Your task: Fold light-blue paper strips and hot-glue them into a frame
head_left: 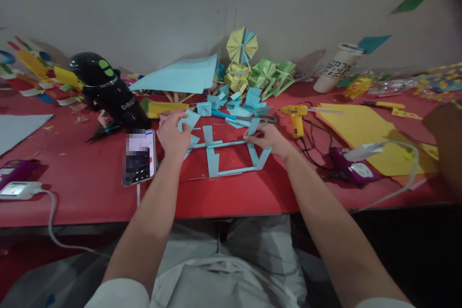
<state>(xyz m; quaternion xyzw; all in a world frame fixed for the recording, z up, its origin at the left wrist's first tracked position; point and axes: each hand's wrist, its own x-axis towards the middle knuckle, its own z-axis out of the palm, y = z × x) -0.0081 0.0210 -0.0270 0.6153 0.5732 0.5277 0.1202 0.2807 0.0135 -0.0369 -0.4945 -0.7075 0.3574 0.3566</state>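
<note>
A frame of folded light-blue paper strips point(236, 171) lies on the red table, with upright flaps at its corners. My right hand point(269, 138) pinches the flap at the frame's far right corner between thumb and fingers. At the frame's left side, my left hand point(175, 135) is closed with curled fingers on a folded light-blue paper piece point(191, 119). Part of that piece is hidden by the fingers. Just beyond the frame lie several folded blue paper pieces point(252, 101) and scissors with a blue handle point(224, 114).
A phone point(140, 156) and a black bottle point(111, 91) stand left of my left hand. To the right are a yellow glue gun point(296, 118), its cord, a purple power strip point(355, 166) and yellow paper sheets point(371, 130). Folded paper fans point(241, 48) stand by the wall.
</note>
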